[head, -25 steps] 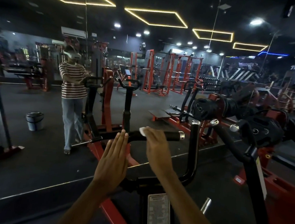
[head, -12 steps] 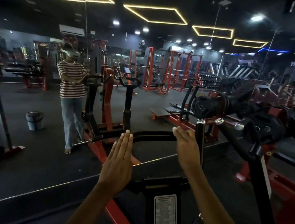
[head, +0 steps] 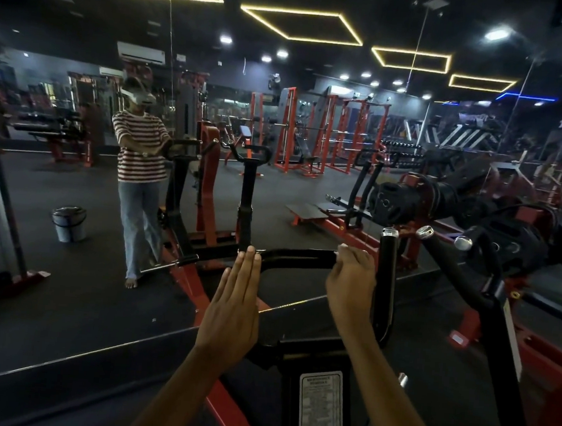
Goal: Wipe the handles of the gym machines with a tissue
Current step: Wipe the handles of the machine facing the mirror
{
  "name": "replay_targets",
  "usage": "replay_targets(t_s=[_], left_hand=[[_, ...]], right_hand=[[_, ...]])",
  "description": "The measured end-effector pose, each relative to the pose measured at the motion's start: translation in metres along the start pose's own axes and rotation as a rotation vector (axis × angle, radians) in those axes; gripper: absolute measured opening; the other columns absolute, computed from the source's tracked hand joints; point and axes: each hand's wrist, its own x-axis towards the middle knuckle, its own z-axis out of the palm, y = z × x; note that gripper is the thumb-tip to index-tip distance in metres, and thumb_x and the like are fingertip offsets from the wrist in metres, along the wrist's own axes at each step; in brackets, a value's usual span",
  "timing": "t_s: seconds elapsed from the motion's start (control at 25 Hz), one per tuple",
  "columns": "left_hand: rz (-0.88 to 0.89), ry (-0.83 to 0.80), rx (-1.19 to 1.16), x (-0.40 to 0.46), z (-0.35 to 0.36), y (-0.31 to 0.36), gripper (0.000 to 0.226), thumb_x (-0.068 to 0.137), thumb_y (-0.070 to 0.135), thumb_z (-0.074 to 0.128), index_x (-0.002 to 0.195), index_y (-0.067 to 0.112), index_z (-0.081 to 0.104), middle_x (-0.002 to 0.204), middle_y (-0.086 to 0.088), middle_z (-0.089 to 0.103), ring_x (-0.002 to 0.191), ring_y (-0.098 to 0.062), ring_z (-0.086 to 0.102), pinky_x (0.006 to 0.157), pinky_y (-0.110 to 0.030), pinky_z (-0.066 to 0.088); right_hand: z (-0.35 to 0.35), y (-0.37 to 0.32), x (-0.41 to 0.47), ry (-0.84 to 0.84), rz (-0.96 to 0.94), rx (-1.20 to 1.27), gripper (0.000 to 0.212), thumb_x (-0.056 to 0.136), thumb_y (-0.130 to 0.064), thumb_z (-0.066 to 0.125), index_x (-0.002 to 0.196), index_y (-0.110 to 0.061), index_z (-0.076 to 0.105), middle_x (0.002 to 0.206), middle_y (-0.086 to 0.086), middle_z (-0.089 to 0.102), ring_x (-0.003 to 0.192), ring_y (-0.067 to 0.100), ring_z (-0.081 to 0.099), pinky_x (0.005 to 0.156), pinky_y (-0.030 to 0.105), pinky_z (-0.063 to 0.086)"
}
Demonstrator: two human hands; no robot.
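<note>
The right hand (head: 352,280) is curled in a narrow grip over the end of the black horizontal padded handle (head: 298,255) of the gym machine. A small white edge of tissue (head: 342,246) shows above its fingertips, pressed between fingers and handle; most of the tissue is hidden under the hand. The left hand (head: 232,305) is flat, fingers straight and held together, holding nothing. Its fingertips reach the handle's bend, though actual contact cannot be told.

Just right of the right hand stands a black upright handle with a chrome cap (head: 386,273). Farther right, another black padded bar (head: 452,261) slants up to a chrome end. Below the hands, a white instruction label (head: 320,410) sits on the machine's black post, with the red metal frame (head: 235,409) beside it.

Ahead is a wall mirror (head: 62,289) that reflects the person in a red-and-white striped shirt (head: 141,146), a small grey bin (head: 68,223) on the dark floor and red racks (head: 313,134) beyond.
</note>
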Motion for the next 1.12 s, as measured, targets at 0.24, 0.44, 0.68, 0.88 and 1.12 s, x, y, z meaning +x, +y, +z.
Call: replay_targets(t_s=[0.24,0.44,0.68,0.88,1.12], left_hand=[[0.004,0.004,0.011,0.0,0.005,-0.003,0.075,0.092,0.02,0.038,0.15,0.01,-0.008,0.159,-0.009,-0.009,0.146,-0.021,-0.006,0.116,-0.039,0.004],[-0.002,0.006,0.026,-0.001,0.002,-0.002,0.072,0.091,0.017,0.036,0.15,0.007,-0.005,0.158,-0.011,-0.008,0.147,-0.023,-0.004,0.119,-0.043,0.009],[-0.013,-0.01,0.022,0.0,-0.002,0.001,0.075,0.089,0.014,0.041,0.149,0.005,-0.002,0.158,-0.012,-0.008,0.147,-0.023,-0.003,0.117,-0.044,0.018],[-0.014,-0.027,0.037,0.0,0.0,-0.001,0.072,0.09,0.017,0.033,0.149,0.008,-0.007,0.158,-0.009,-0.015,0.146,-0.02,-0.011,0.119,-0.042,0.01],[-0.006,-0.007,0.021,0.001,-0.001,-0.001,0.073,0.089,0.016,0.034,0.149,0.007,-0.005,0.158,-0.008,-0.015,0.146,-0.019,-0.011,0.117,-0.035,-0.001]], right_hand=[[0.025,-0.073,-0.026,-0.117,-0.272,0.093,0.022,0.079,-0.008,0.067,0.099,0.002,0.066,0.099,0.017,0.068,0.098,0.031,0.063,0.085,0.035,0.05],[0.015,-0.077,-0.005,-0.329,-0.397,-0.052,0.028,0.092,-0.01,0.052,0.119,-0.008,0.058,0.125,0.006,0.056,0.122,0.021,0.042,0.103,0.03,0.031],[0.003,-0.051,0.049,-0.577,-0.451,-0.244,0.02,0.085,-0.004,0.06,0.105,-0.006,0.063,0.112,0.011,0.059,0.115,0.024,0.049,0.101,0.039,0.041],[-0.012,0.013,0.08,-0.606,-0.248,-0.34,0.019,0.083,0.0,0.06,0.102,-0.004,0.065,0.106,0.012,0.064,0.101,0.022,0.061,0.093,0.034,0.05],[-0.025,0.037,0.088,-0.586,-0.162,-0.415,0.014,0.083,0.0,0.06,0.096,-0.003,0.064,0.101,0.014,0.064,0.094,0.023,0.061,0.089,0.035,0.05]])
